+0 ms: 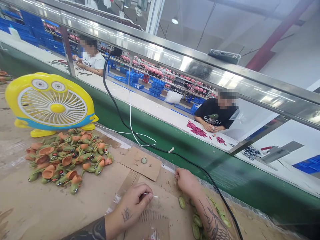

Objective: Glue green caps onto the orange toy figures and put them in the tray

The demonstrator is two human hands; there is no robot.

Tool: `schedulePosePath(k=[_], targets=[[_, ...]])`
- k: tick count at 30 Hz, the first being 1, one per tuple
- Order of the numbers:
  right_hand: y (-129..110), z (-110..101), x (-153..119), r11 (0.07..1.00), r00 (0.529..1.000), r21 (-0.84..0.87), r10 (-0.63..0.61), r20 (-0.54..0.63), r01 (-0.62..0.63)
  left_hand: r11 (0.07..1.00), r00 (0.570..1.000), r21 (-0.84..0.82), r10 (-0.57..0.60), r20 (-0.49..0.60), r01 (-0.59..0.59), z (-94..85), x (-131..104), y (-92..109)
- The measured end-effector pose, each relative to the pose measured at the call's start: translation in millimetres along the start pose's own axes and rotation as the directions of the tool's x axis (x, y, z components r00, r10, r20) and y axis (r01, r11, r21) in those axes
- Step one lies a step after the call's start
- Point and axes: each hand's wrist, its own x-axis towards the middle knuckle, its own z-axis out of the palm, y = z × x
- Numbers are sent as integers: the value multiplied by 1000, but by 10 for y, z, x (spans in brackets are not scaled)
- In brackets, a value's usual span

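Behind the yellow fan (57,108) runs a long white-topped, green-sided bench line (150,101); the fan itself stands on a cardboard-covered counter (95,203). Two co-workers sit past that line: one in a white shirt (95,61), beyond the fan and slightly right, another in a black shirt (216,113), far to its right. Just in front of the fan lies a heap of small green-and-orange figures (67,156). A black cable (104,80) trails right of it. Nearer the wearer and right of the fan is the left hand (135,203), thumb and forefinger pinched together on a slim white piece. Farther right, the right hand (186,180) has its fingers curled down near the counter's edge; whether they grip anything cannot be told. Right of the fan, before the right hand, is a cardboard square (151,169). Green ovals (197,220) lie by the right forearm, well right of the fan. Smallest is the slim white piece (155,196).
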Motion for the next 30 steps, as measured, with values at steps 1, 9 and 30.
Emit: schedulePosePath(k=[1, 9, 30], targets=[[-3, 13, 19, 999, 1000, 21, 25, -5, -25, 1000, 1000, -3, 0, -2, 0, -1, -2, 3], [102, -84, 88, 908, 964, 393, 218, -152, -143, 999, 1000, -34, -7, -9, 6, -5, 9, 3], [-707, 559, -1385, 177, 986, 976, 81, -142, 126, 987, 980, -17, 158, 124, -157, 35, -160, 100]])
